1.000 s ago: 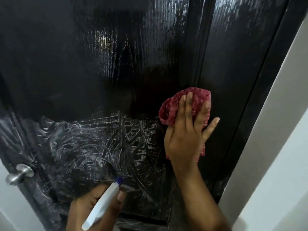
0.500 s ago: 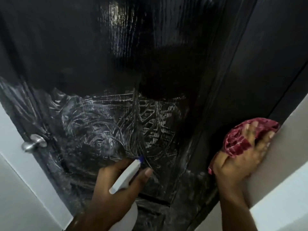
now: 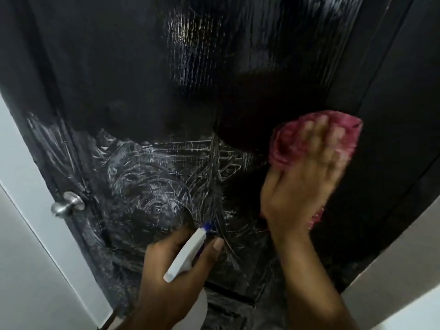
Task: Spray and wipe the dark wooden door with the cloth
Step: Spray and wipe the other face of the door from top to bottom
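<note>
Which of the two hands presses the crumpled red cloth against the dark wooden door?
The right hand, lying on the red cloth; the left hand instead grips a white plastic spray bottle.

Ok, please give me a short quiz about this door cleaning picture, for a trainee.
1. True or false: the left hand holds the spray bottle.
2. The white smears lie mostly on which part of the door? A upper, B lower.
3. Fill in: the right hand presses a red ____ on the door.
Key: 1 true; 2 B; 3 cloth.
</note>
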